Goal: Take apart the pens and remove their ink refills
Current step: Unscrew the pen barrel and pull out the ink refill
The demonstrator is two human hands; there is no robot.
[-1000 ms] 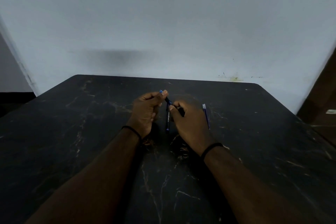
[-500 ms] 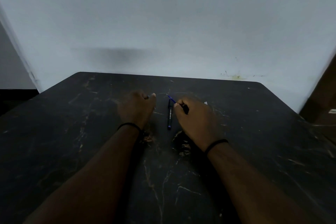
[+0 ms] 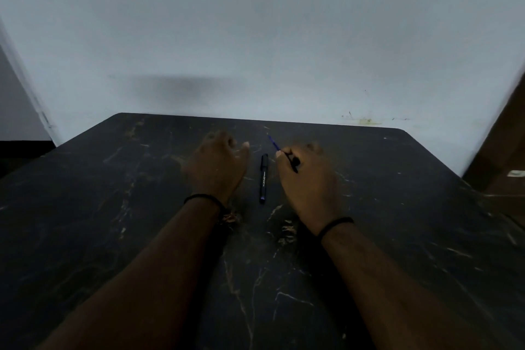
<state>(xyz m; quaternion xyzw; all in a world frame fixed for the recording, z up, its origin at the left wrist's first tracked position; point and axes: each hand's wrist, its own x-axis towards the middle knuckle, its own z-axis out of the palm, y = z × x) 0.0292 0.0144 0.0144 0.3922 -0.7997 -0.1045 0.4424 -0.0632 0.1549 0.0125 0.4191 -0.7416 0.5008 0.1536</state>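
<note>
Head view, only one here: a black pen barrel lies flat on the dark marbled table, pointing away from the person, between the two hands & touching neither. Right hand is closed round a thin blue refill plus a small black piece, prob. the tip section, pinched betw. thumb & forefinger; the refill's far end sticks out up-left past the fingers. Left hand rests knuckles-up just left of the barrel, fingers loosely curled, nothing seen in it, though the palm side is hidden. Step in hand, as I judge it: get the refill clear of the black piece & lay the parts down. Best done w/ the left hand taking the blue end & pulling straight along its axis, no bending, since a thin tube like that likely kinks or snaps sideways; keep the pinch on the black piece firm, not crushing. Room: lots of bare tabletop both sides & toward the person; far edge sits near a pale wall, so put parts down close in, well off the edges, & lay round bits flat so they don't roll off.
</note>
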